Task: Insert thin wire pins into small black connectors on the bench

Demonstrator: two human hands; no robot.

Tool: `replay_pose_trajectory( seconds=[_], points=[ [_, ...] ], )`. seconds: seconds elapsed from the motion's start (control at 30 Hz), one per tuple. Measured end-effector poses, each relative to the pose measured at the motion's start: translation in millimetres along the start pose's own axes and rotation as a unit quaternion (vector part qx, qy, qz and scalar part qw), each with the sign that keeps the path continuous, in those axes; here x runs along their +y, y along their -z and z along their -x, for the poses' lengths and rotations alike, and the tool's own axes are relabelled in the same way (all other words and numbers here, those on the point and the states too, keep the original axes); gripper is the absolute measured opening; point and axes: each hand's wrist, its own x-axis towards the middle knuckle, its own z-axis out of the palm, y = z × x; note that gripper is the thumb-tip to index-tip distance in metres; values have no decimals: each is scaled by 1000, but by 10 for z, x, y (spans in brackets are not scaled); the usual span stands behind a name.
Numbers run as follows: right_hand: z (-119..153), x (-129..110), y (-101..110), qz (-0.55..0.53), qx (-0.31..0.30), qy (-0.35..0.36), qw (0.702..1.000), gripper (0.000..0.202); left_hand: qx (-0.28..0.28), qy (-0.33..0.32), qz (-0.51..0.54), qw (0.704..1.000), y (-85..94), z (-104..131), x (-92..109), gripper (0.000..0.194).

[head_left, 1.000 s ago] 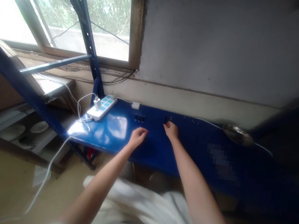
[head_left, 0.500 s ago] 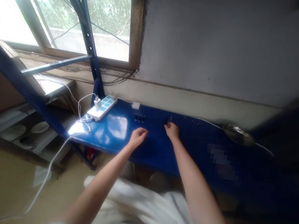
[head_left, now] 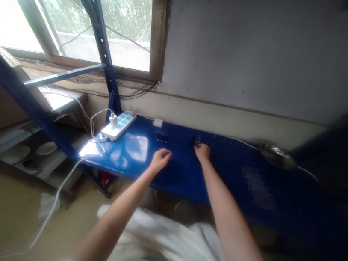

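My left hand [head_left: 161,159] hovers at the near side of the blue table [head_left: 170,175], thumb and fingertips pressed together; anything between them is too small to make out. Just beyond it, three small black pieces [head_left: 163,138] stand in a row. My right hand [head_left: 202,152] is further right, its fingers closed in a pinch beside a small dark piece [head_left: 192,142] and some tiny clear bits [head_left: 198,138]. What the right fingertips hold, if anything, cannot be made out. Several tiny light pieces [head_left: 226,142] lie scattered beyond the right hand.
A white power strip [head_left: 119,125] with a plugged-in charger [head_left: 113,120] lies at the table's left end. A white adapter [head_left: 158,122] sits at the back edge. To the right is a shiny metal dish [head_left: 277,156]. A white cable [head_left: 57,196] hangs off the left side.
My right hand has drawn slightly right and toward me, uncovering more of the small dark piece and clear bits. The left hand stays where it was.
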Motion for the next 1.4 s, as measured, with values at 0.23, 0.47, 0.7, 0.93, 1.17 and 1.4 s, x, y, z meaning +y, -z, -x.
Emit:
replay_pose_trajectory(
  seconds=[0.23, 0.47, 0.7, 0.93, 1.17, 1.4],
  points=[
    [-2, -39, 39, 13, -17, -26, 999, 20, 3, 1, -2, 1000, -9, -7, -23, 18],
    [-21, -56, 53, 4, -21, -27, 999, 18, 6, -10, -12, 1000, -6, -9, -17, 18],
    [43, -38, 122, -38, -37, -38, 998, 24, 40, -69, -132, 988, -33, 25, 47, 36],
    [408, -73, 166, -196, 9, -47, 979, 34, -3, 7, -318, 948, -59, -132, 184, 67],
    [852, -353, 208, -357, -3, 55, 933, 33, -47, 79, -375, 923, -69, -416, 356, 71],
    [1040, -476, 199, -385, -45, 101, 916, 35, -74, 129, -406, 902, -122, -563, 406, 65]
  ],
)
